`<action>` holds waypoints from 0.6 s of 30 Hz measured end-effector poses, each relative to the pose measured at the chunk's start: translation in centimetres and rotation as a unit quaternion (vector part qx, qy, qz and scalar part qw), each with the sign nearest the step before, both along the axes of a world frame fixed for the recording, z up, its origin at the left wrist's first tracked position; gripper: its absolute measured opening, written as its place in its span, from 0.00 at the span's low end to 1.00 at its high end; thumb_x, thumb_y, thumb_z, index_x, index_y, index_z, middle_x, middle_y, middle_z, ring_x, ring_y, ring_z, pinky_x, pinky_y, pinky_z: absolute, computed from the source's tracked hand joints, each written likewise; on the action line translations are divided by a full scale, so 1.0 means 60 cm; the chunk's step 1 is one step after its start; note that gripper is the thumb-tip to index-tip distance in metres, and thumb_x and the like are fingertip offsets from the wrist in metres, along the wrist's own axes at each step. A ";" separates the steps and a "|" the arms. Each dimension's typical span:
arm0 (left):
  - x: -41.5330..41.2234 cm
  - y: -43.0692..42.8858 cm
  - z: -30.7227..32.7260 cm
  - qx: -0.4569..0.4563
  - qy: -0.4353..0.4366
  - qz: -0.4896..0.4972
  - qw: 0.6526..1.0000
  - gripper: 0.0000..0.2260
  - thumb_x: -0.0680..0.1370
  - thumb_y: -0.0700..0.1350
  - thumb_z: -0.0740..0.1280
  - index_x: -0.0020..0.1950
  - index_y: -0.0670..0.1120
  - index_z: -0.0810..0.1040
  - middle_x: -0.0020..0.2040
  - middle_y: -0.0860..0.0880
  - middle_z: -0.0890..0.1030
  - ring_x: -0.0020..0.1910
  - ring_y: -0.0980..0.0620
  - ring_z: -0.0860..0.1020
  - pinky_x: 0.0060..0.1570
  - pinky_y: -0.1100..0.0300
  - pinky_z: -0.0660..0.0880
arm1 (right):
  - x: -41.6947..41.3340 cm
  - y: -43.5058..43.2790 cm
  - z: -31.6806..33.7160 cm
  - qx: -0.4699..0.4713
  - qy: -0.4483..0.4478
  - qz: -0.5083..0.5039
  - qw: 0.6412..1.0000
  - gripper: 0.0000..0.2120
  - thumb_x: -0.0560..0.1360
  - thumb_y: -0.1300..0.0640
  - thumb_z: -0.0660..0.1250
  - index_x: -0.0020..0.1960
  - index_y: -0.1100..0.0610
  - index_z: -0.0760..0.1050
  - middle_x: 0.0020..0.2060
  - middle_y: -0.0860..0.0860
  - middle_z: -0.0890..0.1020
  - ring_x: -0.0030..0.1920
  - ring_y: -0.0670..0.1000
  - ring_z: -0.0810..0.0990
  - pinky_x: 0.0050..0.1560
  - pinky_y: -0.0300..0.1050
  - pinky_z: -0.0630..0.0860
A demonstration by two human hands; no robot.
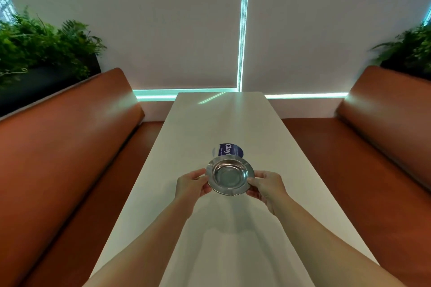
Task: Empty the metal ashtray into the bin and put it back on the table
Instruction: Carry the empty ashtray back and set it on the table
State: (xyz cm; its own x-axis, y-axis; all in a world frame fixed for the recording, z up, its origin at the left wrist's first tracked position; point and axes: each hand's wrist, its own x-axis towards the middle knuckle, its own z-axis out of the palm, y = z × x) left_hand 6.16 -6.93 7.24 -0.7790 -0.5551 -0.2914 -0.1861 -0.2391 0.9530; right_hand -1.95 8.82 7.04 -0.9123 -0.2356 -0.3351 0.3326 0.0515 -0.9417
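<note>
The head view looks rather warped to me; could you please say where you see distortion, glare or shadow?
Head view: wide-angle bending splays the benches outward; teal window light glares on the far table; both arms cast soft shadows on it; the metal ashtray shines, looking empty.

A round metal ashtray (229, 175) with a wide flat rim and shallow, shiny bowl sits upright and level above the long white table (198, 128), its bowl looking empty, held at opposite rim edges between two bare hands.
</note>
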 end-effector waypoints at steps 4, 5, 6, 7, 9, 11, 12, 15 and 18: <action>-0.053 -0.025 -0.024 -0.001 -0.007 0.012 1.000 0.15 0.74 0.35 0.65 0.61 0.37 0.76 0.37 0.45 0.79 0.34 0.52 0.76 0.31 0.69 0.78 | -0.054 -0.031 -0.023 0.005 0.000 -0.004 1.000 0.07 0.71 0.70 0.65 0.48 0.63 0.76 0.35 0.57 0.79 0.33 0.52 0.78 0.32 0.41 0.75; -0.066 -0.032 -0.030 0.002 -0.007 0.013 1.000 0.15 0.75 0.34 0.65 0.61 0.36 0.76 0.38 0.45 0.79 0.34 0.52 0.76 0.30 0.70 0.78 | -0.068 -0.039 -0.030 0.006 -0.002 -0.004 1.000 0.08 0.71 0.69 0.65 0.50 0.64 0.76 0.35 0.57 0.79 0.33 0.52 0.78 0.32 0.40 0.75; -0.080 -0.038 -0.036 0.003 -0.007 0.013 1.000 0.15 0.75 0.34 0.65 0.61 0.36 0.75 0.38 0.44 0.79 0.34 0.52 0.76 0.29 0.70 0.78 | -0.081 -0.046 -0.038 0.008 -0.003 -0.005 1.000 0.09 0.71 0.69 0.66 0.51 0.64 0.76 0.35 0.57 0.79 0.33 0.51 0.78 0.32 0.40 0.75; -0.092 -0.043 -0.043 0.002 -0.007 0.013 1.000 0.15 0.75 0.34 0.65 0.61 0.36 0.75 0.39 0.44 0.78 0.33 0.53 0.76 0.30 0.71 0.78 | -0.094 -0.052 -0.045 0.010 -0.005 -0.006 1.000 0.10 0.71 0.69 0.66 0.52 0.65 0.76 0.35 0.57 0.79 0.33 0.51 0.78 0.32 0.40 0.75; -0.119 -0.053 -0.057 -0.002 -0.009 0.011 1.000 0.15 0.74 0.34 0.65 0.61 0.35 0.75 0.38 0.45 0.79 0.33 0.53 0.76 0.31 0.71 0.78 | -0.122 -0.063 -0.060 0.016 -0.006 -0.010 1.000 0.11 0.71 0.69 0.66 0.53 0.66 0.76 0.35 0.56 0.79 0.33 0.51 0.78 0.32 0.40 0.75; -0.147 -0.061 -0.072 -0.002 -0.010 0.011 1.000 0.15 0.74 0.35 0.65 0.61 0.35 0.75 0.38 0.45 0.79 0.33 0.53 0.76 0.30 0.71 0.78 | -0.149 -0.071 -0.076 0.026 -0.001 -0.014 1.000 0.11 0.71 0.68 0.66 0.54 0.66 0.77 0.35 0.56 0.79 0.33 0.51 0.78 0.33 0.40 0.75; -0.161 -0.065 -0.079 0.000 -0.010 0.012 1.000 0.15 0.74 0.35 0.66 0.61 0.35 0.75 0.38 0.45 0.79 0.33 0.53 0.76 0.30 0.71 0.78 | -0.163 -0.075 -0.083 0.031 0.002 -0.016 0.999 0.11 0.71 0.68 0.66 0.54 0.66 0.77 0.35 0.56 0.79 0.33 0.51 0.78 0.33 0.40 0.76; -0.200 -0.075 -0.098 0.004 -0.008 0.020 1.000 0.15 0.74 0.35 0.66 0.60 0.35 0.75 0.37 0.45 0.78 0.33 0.53 0.76 0.28 0.72 0.77 | -0.199 -0.086 -0.101 0.049 0.016 -0.019 0.998 0.11 0.71 0.68 0.65 0.53 0.66 0.78 0.37 0.57 0.79 0.33 0.51 0.77 0.35 0.41 0.76; -0.231 -0.084 -0.115 0.001 -0.008 0.024 1.000 0.16 0.74 0.35 0.67 0.61 0.35 0.75 0.37 0.45 0.78 0.34 0.53 0.77 0.28 0.72 0.78 | -0.228 -0.096 -0.116 0.064 0.032 -0.021 0.997 0.10 0.71 0.68 0.65 0.52 0.65 0.79 0.40 0.59 0.80 0.35 0.53 0.77 0.37 0.43 0.77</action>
State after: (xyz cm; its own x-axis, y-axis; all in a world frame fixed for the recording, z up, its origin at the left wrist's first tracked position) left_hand -7.70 -11.95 0.33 -0.7470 -0.5908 -0.3048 -0.1898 -0.2500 0.9495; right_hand -15.63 3.03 0.08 -0.9407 -0.1560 -0.3013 0.2768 0.1604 -0.9474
